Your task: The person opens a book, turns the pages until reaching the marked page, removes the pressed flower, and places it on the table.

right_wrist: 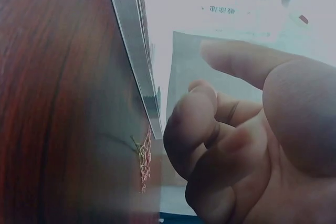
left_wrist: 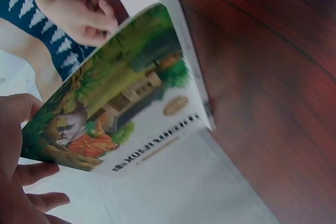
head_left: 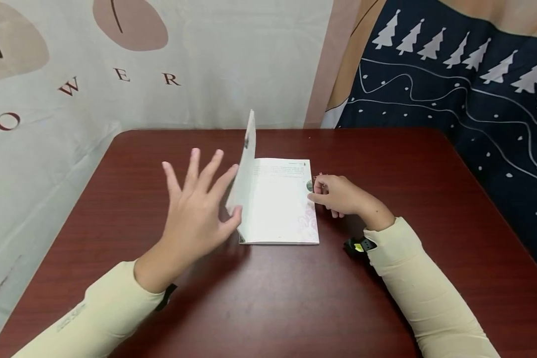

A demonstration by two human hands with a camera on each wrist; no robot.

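A book [head_left: 282,204] lies open on the table, its right page flat and its front cover [left_wrist: 121,93] standing nearly upright. The cover shows a painted scene of a house and figures in greenery. My left hand [head_left: 194,211] is spread wide at the cover's free edge, thumb and index finger overlapping that edge. Beside the page's right edge is my right hand [head_left: 340,195], thumb extended and the other fingers loosely curled, with nothing visible between them. A small dark green round shape [head_left: 310,186] shows at the page edge by its fingertips.
A thin pinkish-gold, branching strand [right_wrist: 144,156] shows by the book's corner. The dark red wooden table [head_left: 277,298] runs back to a pale printed cloth [head_left: 232,64] and a navy cloth with white trees [head_left: 429,94]. A black wrist device [head_left: 358,246] sits under the right cuff.
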